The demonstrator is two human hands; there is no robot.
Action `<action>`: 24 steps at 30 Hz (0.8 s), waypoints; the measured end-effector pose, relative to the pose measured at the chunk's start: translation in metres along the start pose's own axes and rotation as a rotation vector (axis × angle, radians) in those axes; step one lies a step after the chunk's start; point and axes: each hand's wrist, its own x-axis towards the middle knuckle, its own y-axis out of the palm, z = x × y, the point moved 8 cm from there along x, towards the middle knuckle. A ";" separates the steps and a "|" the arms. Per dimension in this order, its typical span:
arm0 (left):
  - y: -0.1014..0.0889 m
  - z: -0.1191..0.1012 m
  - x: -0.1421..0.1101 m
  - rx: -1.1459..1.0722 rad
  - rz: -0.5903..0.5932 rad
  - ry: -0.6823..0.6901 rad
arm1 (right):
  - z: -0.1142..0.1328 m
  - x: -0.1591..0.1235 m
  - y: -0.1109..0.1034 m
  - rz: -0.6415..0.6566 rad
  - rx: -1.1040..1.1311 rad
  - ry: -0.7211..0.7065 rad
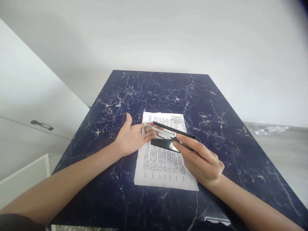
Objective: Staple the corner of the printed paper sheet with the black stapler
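While the right hand (201,162) is gripping an opened stapler (166,145) by its rear end, the left hand (128,139) is spreading wide, palm up, with a small staple strip (143,131) lying across its fingers. The stapler is hovering above printed sheets (163,170) on the marbled table (154,85). It is probably proving light, rigid and smooth, its loose arms favouring a hold near the hinge; the strip is likely fragile, best pinched lengthwise.
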 end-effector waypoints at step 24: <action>0.018 -0.040 -0.060 0.424 0.001 0.977 | -0.061 0.003 0.057 0.252 0.766 0.815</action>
